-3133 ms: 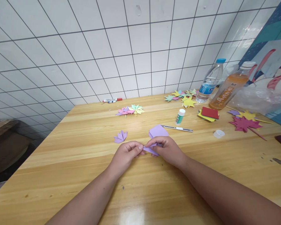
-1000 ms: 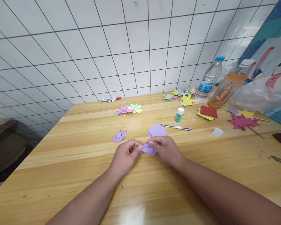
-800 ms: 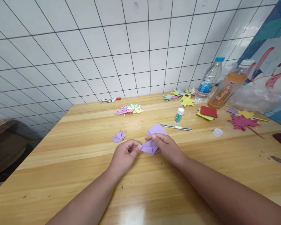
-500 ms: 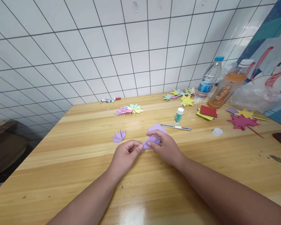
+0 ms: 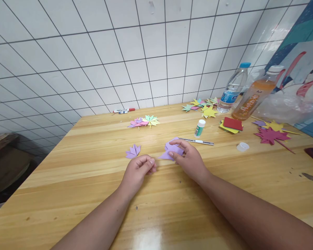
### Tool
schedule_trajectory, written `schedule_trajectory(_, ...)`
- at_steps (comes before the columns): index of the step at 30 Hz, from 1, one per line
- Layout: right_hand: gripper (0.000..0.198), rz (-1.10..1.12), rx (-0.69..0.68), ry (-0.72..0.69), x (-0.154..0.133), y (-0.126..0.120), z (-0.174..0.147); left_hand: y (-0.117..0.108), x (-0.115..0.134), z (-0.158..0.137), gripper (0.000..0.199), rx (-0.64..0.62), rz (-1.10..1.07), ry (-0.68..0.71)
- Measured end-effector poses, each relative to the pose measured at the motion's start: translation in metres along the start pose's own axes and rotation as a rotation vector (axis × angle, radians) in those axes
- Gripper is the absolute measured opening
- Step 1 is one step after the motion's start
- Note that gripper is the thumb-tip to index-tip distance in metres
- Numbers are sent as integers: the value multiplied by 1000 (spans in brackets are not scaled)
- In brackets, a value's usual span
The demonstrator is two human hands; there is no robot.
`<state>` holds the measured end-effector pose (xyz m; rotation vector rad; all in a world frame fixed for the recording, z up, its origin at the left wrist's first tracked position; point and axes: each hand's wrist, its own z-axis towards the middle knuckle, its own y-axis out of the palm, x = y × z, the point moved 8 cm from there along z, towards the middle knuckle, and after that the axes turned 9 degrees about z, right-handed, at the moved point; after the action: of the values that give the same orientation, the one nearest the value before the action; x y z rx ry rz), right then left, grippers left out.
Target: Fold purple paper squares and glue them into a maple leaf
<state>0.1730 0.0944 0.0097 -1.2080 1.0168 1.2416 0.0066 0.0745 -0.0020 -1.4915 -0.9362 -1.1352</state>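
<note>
My right hand point(image 5: 189, 158) grips a folded piece of purple paper point(image 5: 167, 155) between thumb and fingers, its pointed corner toward the left. Another purple sheet point(image 5: 169, 144) lies partly under it on the table, half covered by the hand. Just left of the paper's tip is my left hand point(image 5: 139, 172), thumb pressed to curled fingers, apart from the paper and with nothing visible in it. Beyond that hand lies a folded purple paper fan shape point(image 5: 133, 151). A utility knife point(image 5: 197, 141) rests behind my right hand, and a glue stick point(image 5: 199, 128) stands upright past it.
Paper leaves point(image 5: 150, 120) lie near the tiled wall, with more leaves point(image 5: 208, 111) at the back right. Red and yellow paper squares point(image 5: 232, 123), a white cap point(image 5: 242, 147), a dark red paper leaf point(image 5: 271, 135), a water bottle point(image 5: 231, 92) and an orange drink bottle point(image 5: 254, 97) are right. Markers point(image 5: 123, 110) lie far back.
My left hand has let go of the purple paper's tip and drawn slightly left. My right hand has turned and shifted the paper a little up and right.
</note>
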Motion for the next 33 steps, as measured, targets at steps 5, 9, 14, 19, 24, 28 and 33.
schedule_trajectory(5, 27, -22, -17, -22, -2, 1, -1, -4, -2, -1, 30, 45, 6, -27)
schedule_trajectory(9, 29, -16, -47, -32, -1, 4, -2, -1, 1, -1, 30, 46, 68, -41)
schedule_trajectory(14, 30, 5, -65, -22, 2, 7, -2, -2, 4, -1, 27, 85, 93, -28)
schedule_trajectory(19, 36, -104, -166, -100, -7, 17, -8, 6, 7, -3, 22, 17, 184, 57)
schedule_trajectory(24, 49, -29, -210, -45, -8, 22, -12, 13, 2, -2, 20, -54, 192, 43)
schedule_trajectory(28, 42, 242, -262, 160, 4, 29, -10, 2, 1, 0, 20, 54, 98, 18)
schedule_trajectory(33, 28, 331, -243, 232, 11, 29, -8, 10, 7, -2, 20, -12, 168, 47)
